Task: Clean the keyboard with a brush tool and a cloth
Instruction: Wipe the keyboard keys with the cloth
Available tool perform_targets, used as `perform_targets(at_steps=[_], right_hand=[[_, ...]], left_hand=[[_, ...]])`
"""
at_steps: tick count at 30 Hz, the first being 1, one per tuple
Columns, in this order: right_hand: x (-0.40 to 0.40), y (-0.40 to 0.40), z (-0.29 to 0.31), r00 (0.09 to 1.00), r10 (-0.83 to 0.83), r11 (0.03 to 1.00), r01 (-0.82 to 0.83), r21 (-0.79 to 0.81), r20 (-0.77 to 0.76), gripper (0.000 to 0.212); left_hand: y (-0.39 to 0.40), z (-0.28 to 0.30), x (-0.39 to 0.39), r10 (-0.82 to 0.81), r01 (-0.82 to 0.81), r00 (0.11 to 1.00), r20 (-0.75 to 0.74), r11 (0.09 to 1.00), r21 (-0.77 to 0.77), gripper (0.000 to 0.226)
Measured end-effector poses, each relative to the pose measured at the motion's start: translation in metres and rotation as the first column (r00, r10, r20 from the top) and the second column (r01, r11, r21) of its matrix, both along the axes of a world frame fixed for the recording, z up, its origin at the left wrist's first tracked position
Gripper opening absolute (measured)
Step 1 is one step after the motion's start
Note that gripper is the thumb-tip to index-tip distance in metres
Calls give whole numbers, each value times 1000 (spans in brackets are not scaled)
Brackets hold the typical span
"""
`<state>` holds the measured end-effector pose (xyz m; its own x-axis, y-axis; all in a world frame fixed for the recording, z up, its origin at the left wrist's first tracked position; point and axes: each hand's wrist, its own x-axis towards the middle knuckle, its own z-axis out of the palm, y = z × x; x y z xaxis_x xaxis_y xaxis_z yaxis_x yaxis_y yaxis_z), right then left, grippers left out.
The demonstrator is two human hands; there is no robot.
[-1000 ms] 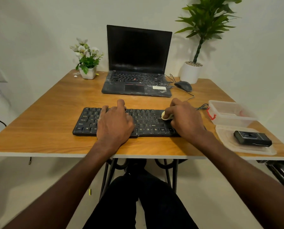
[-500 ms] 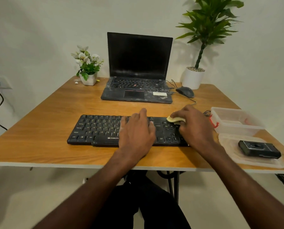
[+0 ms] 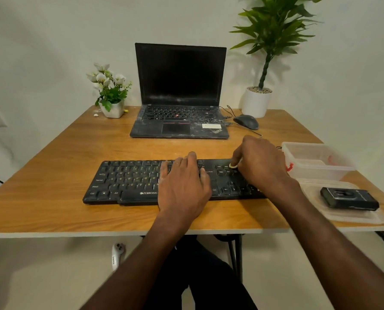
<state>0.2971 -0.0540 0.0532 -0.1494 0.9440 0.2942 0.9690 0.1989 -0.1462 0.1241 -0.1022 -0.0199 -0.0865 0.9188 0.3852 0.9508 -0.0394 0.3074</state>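
Black keyboard [image 3: 128, 182], front edge lettered "ZEBRONIC", the rest hidden by the left hand [image 3: 183, 186]; yellow-and-white key legends, "Ctrl", "Alt", "Shift" readable. It lies near the front edge of the wooden table [image 3: 52, 171], long axis running left to right, key rows facing the person. Left hand lies flat on the middle keys, fingers straight. Right hand [image 3: 261, 163] pinches a small pale cloth [image 3: 233, 165] against the right-hand key block. Behind: open laptop [image 3: 179, 90], screen dark, a pale sticker on its palm rest, writing unreadable; mouse [image 3: 246, 121]; flower pot [image 3: 112, 108]; potted plant [image 3: 257, 101]. Right: clear plastic box [image 3: 316, 161]; black device [image 3: 349, 199] on a clear lid [image 3: 360, 217].
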Motion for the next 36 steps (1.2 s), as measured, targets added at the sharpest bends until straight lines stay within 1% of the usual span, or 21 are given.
perform_targets(at_steps=[4,7,9,10,13,16,18,21,22,25,27,28,31,32,34,36], right_hand=[[14,8,-2,999,42,999,-42,18,-34,28],[4,7,-1,985,166,986,-166,18,-44,30],[-4,3,-3,972,234,971,-235,-41,-34,31],[-5,2,-4,971,237,968,-239,-80,-34,32],[3,6,-4,982,169,971,-181,-158,-81,29],[4,8,-1,986,128,975,-145,-170,-105,25],[0,7,-2,987,126,981,-139,-138,-104,23],[-6,4,-8,988,144,989,-146,-21,-52,22],[-4,5,-9,988,147,989,-148,-22,-51,23],[7,8,-4,985,155,975,-166,-148,-79,23],[15,9,3,988,121,968,-138,-212,-92,25],[18,10,6,991,94,969,-113,-219,-93,28],[22,8,12,998,-15,988,7,-152,-56,31],[22,8,12,998,-21,993,14,-114,-57,30],[19,8,9,994,31,996,-41,-85,-105,31],[14,7,6,984,118,982,-136,-130,-137,32]], left_hand=[[0,1,0,-3,3,1000,4,1000,-4,40],[1,0,0,-12,12,1000,-9,1000,5,40],[1,0,-1,-12,12,1000,-15,1000,14,39],[0,1,-1,-10,11,1000,-13,1000,15,39],[0,1,-1,-3,3,1000,3,1000,18,40],[-1,1,1,3,-3,1000,6,1000,15,44],[-2,1,1,-1,1,1000,7,1000,8,46],[-1,1,0,-1,1,1000,0,1000,-4,49],[-1,1,1,0,0,1000,0,1000,-3,49],[-1,2,1,6,-6,1000,6,1000,-3,51],[-1,1,1,5,-5,1000,8,1000,1,49],[-1,1,1,5,-5,1000,11,1000,5,48],[-2,1,1,2,-2,1000,14,1000,7,48],[-2,1,1,1,-1,1000,14,1000,7,49],[-2,2,1,-1,1,1000,15,1000,4,50],[-1,2,1,2,-2,1000,11,1000,5,49]])
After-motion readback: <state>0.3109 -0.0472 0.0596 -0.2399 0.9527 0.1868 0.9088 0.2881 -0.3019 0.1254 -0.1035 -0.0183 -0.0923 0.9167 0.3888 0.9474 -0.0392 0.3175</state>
